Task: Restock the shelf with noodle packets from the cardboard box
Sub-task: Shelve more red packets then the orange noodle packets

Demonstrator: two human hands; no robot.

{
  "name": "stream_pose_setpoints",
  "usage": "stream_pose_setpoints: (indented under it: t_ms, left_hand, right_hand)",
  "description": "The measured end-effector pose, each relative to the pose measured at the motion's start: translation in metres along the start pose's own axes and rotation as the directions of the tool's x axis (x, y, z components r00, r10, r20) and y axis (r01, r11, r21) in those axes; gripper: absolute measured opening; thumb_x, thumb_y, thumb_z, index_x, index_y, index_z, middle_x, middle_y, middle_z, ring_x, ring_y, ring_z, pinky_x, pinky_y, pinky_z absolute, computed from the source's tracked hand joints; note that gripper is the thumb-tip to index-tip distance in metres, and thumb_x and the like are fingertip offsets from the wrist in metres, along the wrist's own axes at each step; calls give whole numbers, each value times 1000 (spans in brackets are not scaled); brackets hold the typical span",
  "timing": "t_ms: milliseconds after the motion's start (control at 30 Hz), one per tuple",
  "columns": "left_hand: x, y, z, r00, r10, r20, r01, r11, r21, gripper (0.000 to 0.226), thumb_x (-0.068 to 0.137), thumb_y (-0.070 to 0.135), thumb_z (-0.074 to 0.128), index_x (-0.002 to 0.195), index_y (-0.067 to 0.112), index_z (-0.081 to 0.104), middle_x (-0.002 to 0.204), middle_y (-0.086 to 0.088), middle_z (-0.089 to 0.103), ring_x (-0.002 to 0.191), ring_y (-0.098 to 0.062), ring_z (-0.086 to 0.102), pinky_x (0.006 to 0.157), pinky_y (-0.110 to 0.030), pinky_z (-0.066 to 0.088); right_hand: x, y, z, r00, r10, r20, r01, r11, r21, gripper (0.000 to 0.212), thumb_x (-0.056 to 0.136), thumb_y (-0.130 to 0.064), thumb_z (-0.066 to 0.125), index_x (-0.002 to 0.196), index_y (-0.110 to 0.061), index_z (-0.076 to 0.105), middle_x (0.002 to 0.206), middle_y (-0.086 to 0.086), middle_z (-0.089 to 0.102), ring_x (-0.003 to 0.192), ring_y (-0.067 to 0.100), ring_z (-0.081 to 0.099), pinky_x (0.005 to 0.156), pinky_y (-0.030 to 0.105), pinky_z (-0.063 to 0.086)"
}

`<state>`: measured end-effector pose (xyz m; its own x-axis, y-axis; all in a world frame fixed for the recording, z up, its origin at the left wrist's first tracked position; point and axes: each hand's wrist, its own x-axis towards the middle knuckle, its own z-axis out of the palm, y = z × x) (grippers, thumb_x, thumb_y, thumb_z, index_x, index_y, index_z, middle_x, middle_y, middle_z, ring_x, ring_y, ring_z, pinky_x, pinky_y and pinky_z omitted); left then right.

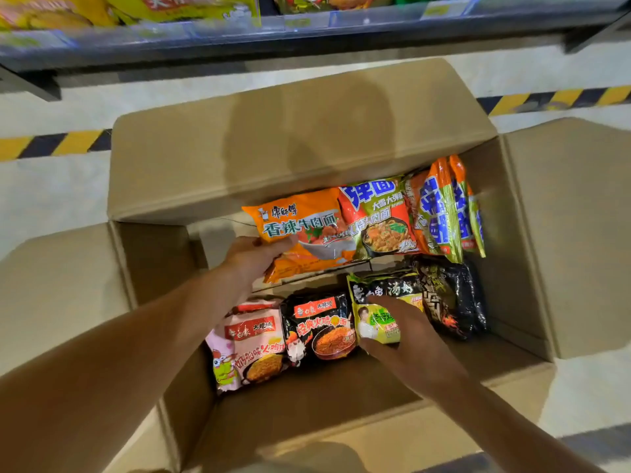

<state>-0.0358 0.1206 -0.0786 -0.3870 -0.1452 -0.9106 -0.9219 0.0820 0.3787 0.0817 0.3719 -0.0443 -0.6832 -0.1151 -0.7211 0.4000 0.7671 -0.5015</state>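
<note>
Box: the cardboard box (307, 138) sits open on the floor, right under the person, with its flaps spread out.
Left hand: the left hand (254, 257) holds the orange noodle packet (300, 230) by its near left end, fingers curled round the edge.
Orange packet: it seems lifted a bit above the others. Its long side runs left to right, across the box.
Right hand: the right hand (396, 339) rests on the green noodle packet (379, 315), with the thumb curled under its near edge. It looks like a grip that is just starting.
Other packets: a pink packet (249, 346) and a black packet (317, 329) lie just left of the green one. More green and orange packets (440, 209) stand at the far right.
Shelf: the shelf (307, 32) is up ahead, past the far flap of the box.
Key thing: both held packets must go up and forward, away from the person. The left hand looks more ready, since its packet is already gripped well.
</note>
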Motion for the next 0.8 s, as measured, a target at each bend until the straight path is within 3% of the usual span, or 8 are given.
stream_pose_setpoints:
  t_ms: [100,200,333,433,500,633,733,800]
  left_hand:
    - [-17,-6,-20,1000,-4,20,5,1000,-25,26,78,31,82,97,18,69,86,0,73,76,-14,68,61,-25,51]
    - [-31,-15,-53,999,-32,7,33,998,-48,29,79,19,81,103,17,65,84,-2,74,66,-12,72,54,-24,54]
    - [-33,-26,-98,992,36,-118,-21,992,126,46,74,19,86,112,14,59,103,-8,70,88,-25,68,70,-35,54]
    - [-42,-33,-118,986,91,-140,-74,990,123,41,78,24,82,109,19,55,99,-2,68,86,-18,65,66,-32,51]
    - [-50,-40,-124,983,121,-135,-112,991,74,41,79,28,80,111,23,55,99,5,68,87,-15,66,65,-28,50]
    - [-59,-57,-122,977,152,-150,-150,988,23,31,81,25,78,103,29,55,92,13,65,81,-6,63,60,-21,46]
    - [-61,-69,-117,971,168,-169,-168,986,18,36,81,27,78,106,29,51,88,18,61,79,-1,60,57,-18,43]
    - [-64,-73,-113,967,175,-185,-179,984,-3,37,82,28,77,108,28,52,89,19,61,80,0,60,57,-16,42]
  right_hand:
    - [7,-18,-5,1000,1,11,-2,999,32,67,87,-39,73,145,-35,40,144,-15,44,134,-1,34,96,0,21]
    - [23,-39,-7,1000,13,13,-15,995,98,69,87,-36,74,147,-29,41,146,-12,47,132,2,42,100,4,29]
    - [55,-67,-2,999,43,-27,-38,985,169,71,87,-30,76,147,-22,41,144,-4,50,133,13,46,109,34,42]
    - [90,-84,4,988,69,-138,-31,964,265,58,81,-31,81,130,-19,53,124,-1,61,113,15,60,92,27,52]
    - [114,-87,13,970,161,-183,-106,954,280,58,75,-40,84,122,-21,55,114,-2,64,106,16,63,85,30,52]
    - [137,-88,35,929,336,-157,-301,931,208,88,63,-70,75,130,-19,48,119,2,65,112,27,62,94,44,52]
    - [143,-91,47,911,365,-192,-368,930,20,96,72,-69,73,138,-11,36,126,10,60,117,34,59,97,48,51]
    - [145,-85,50,903,360,-234,-367,930,14,96,66,-65,80,135,-11,40,123,9,63,114,32,61,94,48,53]
